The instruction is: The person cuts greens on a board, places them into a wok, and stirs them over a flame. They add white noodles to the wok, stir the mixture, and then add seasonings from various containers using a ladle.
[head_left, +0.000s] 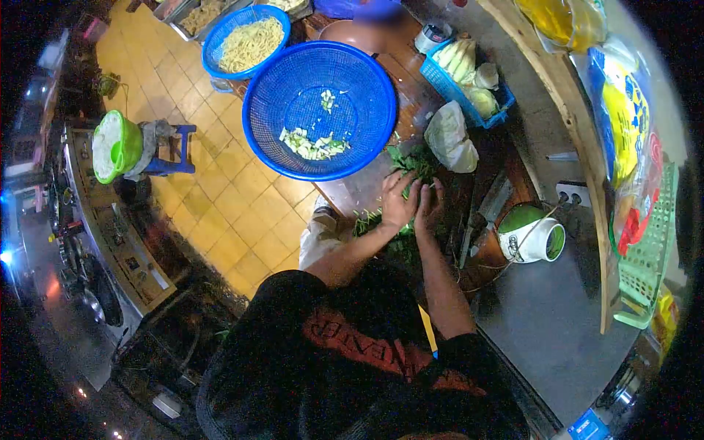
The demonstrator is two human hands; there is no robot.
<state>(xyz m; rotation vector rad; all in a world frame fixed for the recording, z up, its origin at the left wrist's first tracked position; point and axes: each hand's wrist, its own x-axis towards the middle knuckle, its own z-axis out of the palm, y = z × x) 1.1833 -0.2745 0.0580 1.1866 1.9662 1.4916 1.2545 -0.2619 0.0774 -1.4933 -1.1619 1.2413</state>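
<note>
A bunch of dark leafy greens (416, 163) lies on the work table, bundled under both of my hands. My left hand (398, 196) is closed over the near end of the bunch, fingers bent. My right hand (428, 199) presses in beside it, touching the left one, its fingers round the same greens. More greens with cut stems (365, 222) lie below my wrists, partly hidden by the forearms. Just beyond my hands stands a large blue basket (253, 139) with chopped pale-green pieces inside. No blade shows in either hand.
Knives (490, 205) lie right of my hands, near a white-and-green container (539, 242). A crumpled white bag (451, 138) and a blue crate (434, 72) of vegetables sit farther back. A blue basket of noodles (251, 45) stands back left. A green tub (125, 147) rests left.
</note>
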